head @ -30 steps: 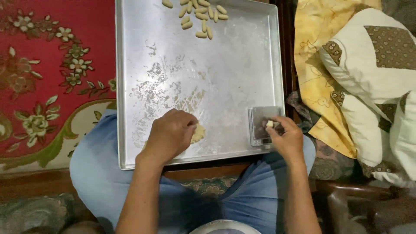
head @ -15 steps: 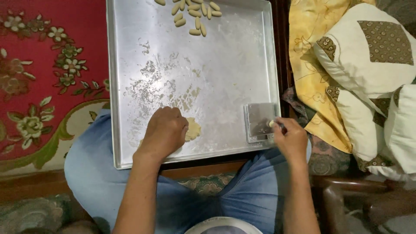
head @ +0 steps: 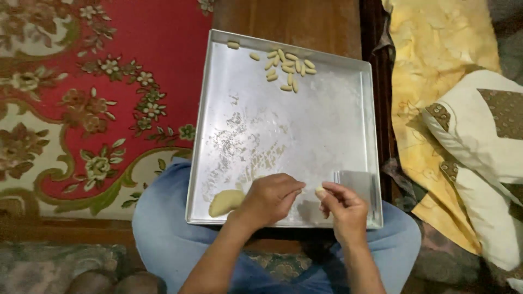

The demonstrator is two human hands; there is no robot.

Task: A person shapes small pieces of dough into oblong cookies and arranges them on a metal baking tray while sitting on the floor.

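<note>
The left hand [head: 269, 198] has been lifted off the dough lump [head: 225, 201], which is now left uncovered at the tray's [head: 338, 136] near left corner. A small dough piece [head: 320, 191] has been pinched up by the right hand [head: 344, 209], moved left off the metal scraper [head: 357, 182] toward the left hand.

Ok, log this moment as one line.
left hand: empty, on square metal tray | right hand: pinching small pale dough piece | dough lump: near-left corner

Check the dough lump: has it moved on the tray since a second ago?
Yes. The dough lump now lies bare by the tray's near-left corner, left of the left hand; earlier it sat under that hand.
</note>
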